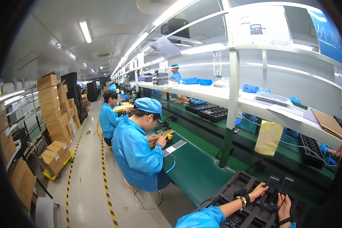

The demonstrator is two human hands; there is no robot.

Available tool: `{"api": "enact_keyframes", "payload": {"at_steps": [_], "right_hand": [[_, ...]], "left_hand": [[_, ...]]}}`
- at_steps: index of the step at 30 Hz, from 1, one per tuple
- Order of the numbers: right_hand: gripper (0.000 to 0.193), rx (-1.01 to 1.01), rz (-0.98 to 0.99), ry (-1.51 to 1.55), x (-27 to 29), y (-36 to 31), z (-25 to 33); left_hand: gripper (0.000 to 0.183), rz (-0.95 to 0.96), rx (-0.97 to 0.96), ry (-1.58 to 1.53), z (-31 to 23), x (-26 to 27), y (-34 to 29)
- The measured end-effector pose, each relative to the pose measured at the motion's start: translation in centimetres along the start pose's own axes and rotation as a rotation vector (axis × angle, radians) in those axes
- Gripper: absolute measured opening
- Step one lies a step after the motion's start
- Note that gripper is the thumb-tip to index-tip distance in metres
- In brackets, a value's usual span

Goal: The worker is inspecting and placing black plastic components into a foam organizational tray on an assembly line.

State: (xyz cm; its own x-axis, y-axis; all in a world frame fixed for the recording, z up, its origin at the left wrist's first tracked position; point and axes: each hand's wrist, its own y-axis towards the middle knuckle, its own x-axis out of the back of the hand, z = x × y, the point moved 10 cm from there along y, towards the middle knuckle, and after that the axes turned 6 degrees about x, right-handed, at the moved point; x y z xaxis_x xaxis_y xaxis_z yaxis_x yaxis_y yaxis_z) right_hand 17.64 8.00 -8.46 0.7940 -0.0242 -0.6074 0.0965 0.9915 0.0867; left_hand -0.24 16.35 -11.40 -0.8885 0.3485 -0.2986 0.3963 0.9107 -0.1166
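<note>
the left hand (258, 191) is holding one black device (272, 183), the right hand (284, 208) a second black device (287, 184), both over the black tray (231, 186). keeping them level and apart is probably preventing knocks; raised tray walls are crowding below, the green bench (201, 171) extending leftward.

Stacked brown cardboard boxes (49, 102) stand beside yellow-and-black striped floor tape (67, 197); a yellow paper sheet (269, 137) hangs below a long white shelf (207, 91).
</note>
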Motion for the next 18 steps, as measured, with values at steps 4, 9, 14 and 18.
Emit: {"api": "enact_keyframes", "payload": {"at_steps": [4, 9, 14, 18], "right_hand": [[0.034, 0.007, -0.099, 0.000, 0.8, 0.1, -0.1], [0.036, -0.085, -0.125, 0.022, 1.5, 0.2, -1.0], [0.035, -0.017, -0.161, 0.006, 1.1, -0.4, -0.3], [0.031, -0.031, -0.059, 0.015, 0.9, -0.2, -0.1]], "left_hand": [[0.035, 0.017, -0.017, 0.017, -0.1, 0.2, 0.1], [0.033, 0.028, 0.002, 0.074, 0.0, 0.0, -0.6], [0.034, 0.023, 0.008, 0.087, -0.2, 0.0, -0.9], [0.033, 0.039, 0.016, 0.094, -0.4, -0.3, -1.1]]}}
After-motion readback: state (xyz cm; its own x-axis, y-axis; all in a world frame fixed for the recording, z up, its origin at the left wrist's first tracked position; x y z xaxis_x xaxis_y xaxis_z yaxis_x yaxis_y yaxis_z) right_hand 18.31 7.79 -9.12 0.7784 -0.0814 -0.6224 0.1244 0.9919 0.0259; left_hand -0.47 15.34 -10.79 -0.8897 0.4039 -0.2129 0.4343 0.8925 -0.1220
